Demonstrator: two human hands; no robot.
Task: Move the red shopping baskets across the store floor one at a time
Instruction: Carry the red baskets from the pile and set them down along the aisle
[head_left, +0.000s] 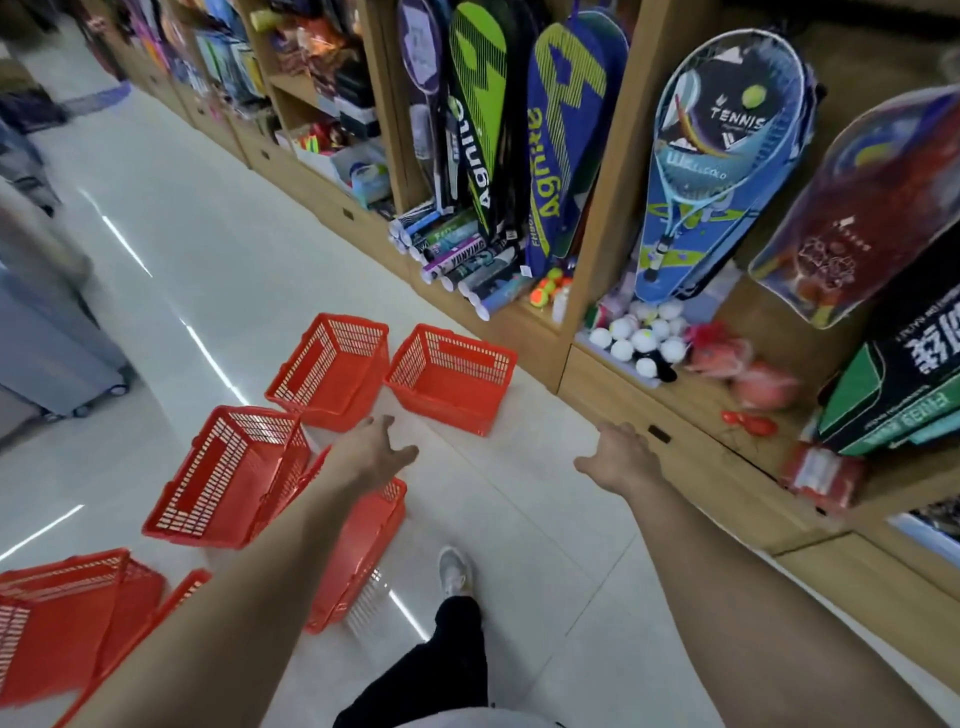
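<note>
Several red plastic shopping baskets stand on the pale tiled floor. Two sit side by side ahead, one (332, 369) on the left and one (452, 376) nearer the shelves. A third basket (228, 473) stands left of my arm, and a fourth (358, 551) lies partly hidden under my left forearm. More baskets (67, 608) are stacked at the bottom left. My left hand (379, 447) is stretched forward with relaxed fingers, holding nothing, just short of the two far baskets. My right hand (618, 457) is also extended, palm down and empty, above bare floor.
Wooden shelving (649, 410) runs along the right, hung with racket covers (717, 156) and holding shuttlecock tubes (462, 254) and white balls (644, 338). A grey wheeled cart (52, 338) stands at the left. My shoe (454, 569) is on the floor below my hands.
</note>
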